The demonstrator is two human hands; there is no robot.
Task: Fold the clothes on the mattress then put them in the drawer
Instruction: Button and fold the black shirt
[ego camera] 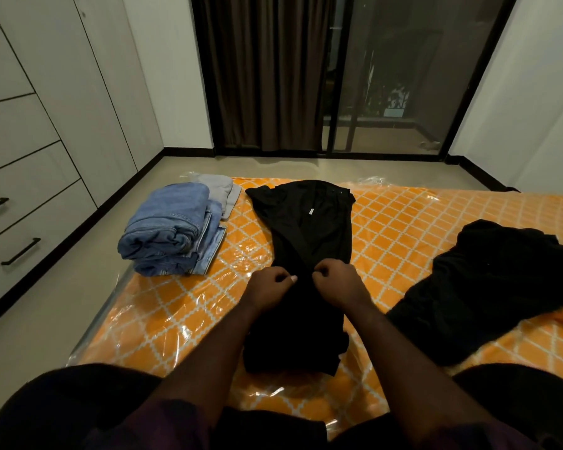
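Note:
A black garment (309, 232) lies lengthwise on the orange patterned mattress (397, 222), collar end away from me. My left hand (268, 285) and my right hand (337, 280) sit side by side at its middle, fingers curled, each pinching the black cloth. Folded blue jeans (173, 228) are stacked at the mattress's left edge, with a folded grey garment (223, 193) behind them. An unfolded black garment (488, 287) lies crumpled on the right. White drawers with black handles (20, 251) stand along the left wall.
The mattress lies on the floor in clear plastic wrap. Bare floor runs between it and the white wardrobe (46, 108) on the left. A dark curtain (267, 73) and glass sliding door (397, 76) are straight ahead. My knees are at the near edge.

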